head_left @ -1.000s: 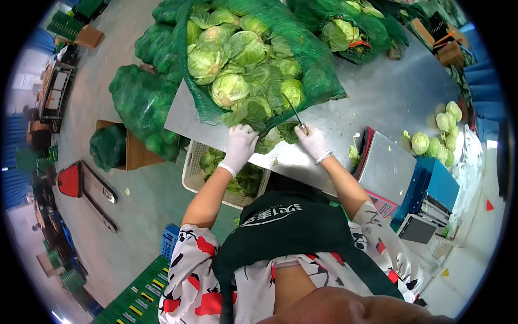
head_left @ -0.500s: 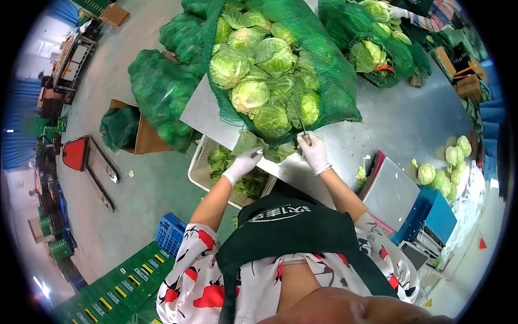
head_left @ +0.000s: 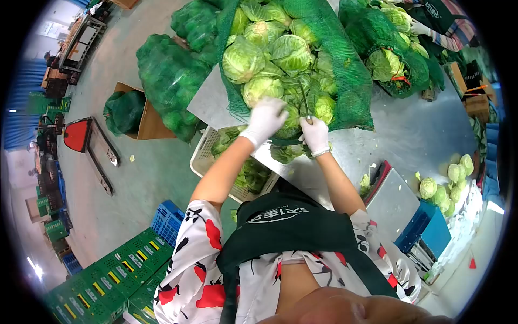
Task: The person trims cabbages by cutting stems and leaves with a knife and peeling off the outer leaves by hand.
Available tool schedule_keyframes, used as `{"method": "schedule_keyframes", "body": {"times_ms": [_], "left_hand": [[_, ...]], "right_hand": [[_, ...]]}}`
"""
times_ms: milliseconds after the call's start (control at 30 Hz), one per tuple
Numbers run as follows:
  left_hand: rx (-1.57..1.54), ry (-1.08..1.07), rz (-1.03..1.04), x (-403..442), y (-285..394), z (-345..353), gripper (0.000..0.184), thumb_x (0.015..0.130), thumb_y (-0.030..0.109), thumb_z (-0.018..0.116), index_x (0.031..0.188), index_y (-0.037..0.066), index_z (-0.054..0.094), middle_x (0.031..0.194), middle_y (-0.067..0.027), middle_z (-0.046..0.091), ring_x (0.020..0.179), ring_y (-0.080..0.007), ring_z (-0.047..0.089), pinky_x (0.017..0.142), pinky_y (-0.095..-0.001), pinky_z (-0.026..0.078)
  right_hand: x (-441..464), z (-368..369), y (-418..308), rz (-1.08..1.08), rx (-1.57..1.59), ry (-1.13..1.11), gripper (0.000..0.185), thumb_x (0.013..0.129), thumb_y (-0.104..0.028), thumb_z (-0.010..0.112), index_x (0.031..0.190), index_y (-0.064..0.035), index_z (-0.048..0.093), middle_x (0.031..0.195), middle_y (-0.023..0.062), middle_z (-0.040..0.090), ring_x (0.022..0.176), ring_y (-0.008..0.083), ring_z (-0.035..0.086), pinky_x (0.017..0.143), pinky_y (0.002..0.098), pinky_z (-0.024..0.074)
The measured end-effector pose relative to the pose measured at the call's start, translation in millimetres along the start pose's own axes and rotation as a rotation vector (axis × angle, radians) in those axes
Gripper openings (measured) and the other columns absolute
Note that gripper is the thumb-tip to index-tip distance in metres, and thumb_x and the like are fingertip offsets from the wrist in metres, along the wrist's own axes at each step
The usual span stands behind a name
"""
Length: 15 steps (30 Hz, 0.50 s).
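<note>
My left hand [head_left: 268, 120], in a white glove, reaches over the near cabbages [head_left: 263, 92] in an open green mesh sack [head_left: 353, 92]. Its fingers are apart and slightly blurred, with nothing seen in them; whether they touch a cabbage I cannot tell. In my gloved right hand [head_left: 314, 134] is a knife [head_left: 304, 98], its narrow blade pointing up and away over the cabbages. Loose green leaves [head_left: 286, 153] lie at the table edge just below the sack's mouth. A white plastic crate [head_left: 200, 156] with leaves in it stands below my left forearm.
Full green mesh sacks [head_left: 170, 75] and a cardboard box [head_left: 151, 120] stand on the left floor, near a red pallet jack [head_left: 78, 134]. Trimmed cabbages [head_left: 428, 187] sit on the right, beyond a flat grey scale [head_left: 396, 197]. At upper right, a co-worker's gloved hand [head_left: 421, 28] touches other cabbages.
My left hand has moved from above the crate up and right to the cabbages, away from the loose leaf beside it. My right hand still holds the knife. The view has shifted slightly.
</note>
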<state>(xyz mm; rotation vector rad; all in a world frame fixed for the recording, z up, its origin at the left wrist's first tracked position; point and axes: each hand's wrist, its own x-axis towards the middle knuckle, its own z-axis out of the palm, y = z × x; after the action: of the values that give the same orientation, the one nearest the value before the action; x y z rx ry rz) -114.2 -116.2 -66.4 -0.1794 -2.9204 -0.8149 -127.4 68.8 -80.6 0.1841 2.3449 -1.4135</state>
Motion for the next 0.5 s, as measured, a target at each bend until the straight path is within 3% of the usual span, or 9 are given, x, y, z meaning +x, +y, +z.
{"method": "schedule_keyframes", "body": {"times_ms": [33, 100, 200, 333, 500], "left_hand": [[0.199, -0.079, 0.115, 1.1, 8.1, 12.5, 0.045, 0.086, 0.034, 0.065, 0.119, 0.003, 0.066, 0.125, -0.0136, 0.064, 0.117, -0.0293, 0.056, 0.099, -0.041, 0.044], [0.366, -0.076, 0.149, 1.3, 19.5, 28.8, 0.057, 0.084, 0.04, 0.066, 0.123, -0.001, 0.06, 0.133, -0.0178, 0.056, 0.121, -0.0312, 0.051, 0.1, -0.042, 0.041], [0.365, -0.038, 0.061, 2.2, 25.4, 36.4, 0.065, 0.08, 0.044, 0.069, 0.125, -0.002, 0.057, 0.13, -0.021, 0.055, 0.12, -0.0323, 0.05, 0.098, -0.0419, 0.039], [0.285, 0.001, -0.036, -14.1, 30.4, 36.9, 0.07, 0.071, 0.045, 0.076, 0.122, 0.0, 0.058, 0.123, -0.0204, 0.056, 0.118, -0.0338, 0.051, 0.097, -0.044, 0.038], [0.222, 0.009, -0.051, -52.3, 37.8, 19.5, 0.064, 0.07, 0.037, 0.077, 0.119, 0.001, 0.058, 0.126, -0.0221, 0.054, 0.121, -0.0362, 0.048, 0.099, -0.0459, 0.038]], "right_hand": [[-6.8, -1.9, 2.2, 0.044, 0.048, -0.004, 0.028, 0.09, -0.025, 0.063, 0.086, 0.0024, 0.066, 0.066, 0.014, 0.067, 0.047, 0.0222, 0.065, 0.049, 0.0339, 0.0517], [-11.9, -2.1, 10.0, 0.095, 0.165, -0.011, 0.027, 0.091, -0.024, 0.063, 0.088, 0.0022, 0.067, 0.066, 0.0108, 0.067, 0.045, 0.0188, 0.063, 0.043, 0.0306, 0.0484], [-12.7, 2.7, 21.2, 0.167, 0.358, -0.034, 0.024, 0.093, -0.023, 0.064, 0.098, -0.0002, 0.066, 0.069, 0.0069, 0.067, 0.042, 0.0132, 0.058, 0.036, 0.0251, 0.0409], [-27.1, 2.3, 36.9, 0.154, 0.549, 0.006, 0.027, 0.096, -0.021, 0.062, 0.108, 0.003, 0.062, 0.071, 0.0045, 0.064, 0.045, 0.0124, 0.06, 0.037, 0.0243, 0.042], [-42.0, -5.7, 60.3, 0.075, 0.472, -0.047, 0.03, 0.094, -0.017, 0.065, 0.118, 0.0025, 0.063, 0.078, 0.0047, 0.068, 0.047, 0.0106, 0.06, 0.04, 0.0233, 0.0441]]}}
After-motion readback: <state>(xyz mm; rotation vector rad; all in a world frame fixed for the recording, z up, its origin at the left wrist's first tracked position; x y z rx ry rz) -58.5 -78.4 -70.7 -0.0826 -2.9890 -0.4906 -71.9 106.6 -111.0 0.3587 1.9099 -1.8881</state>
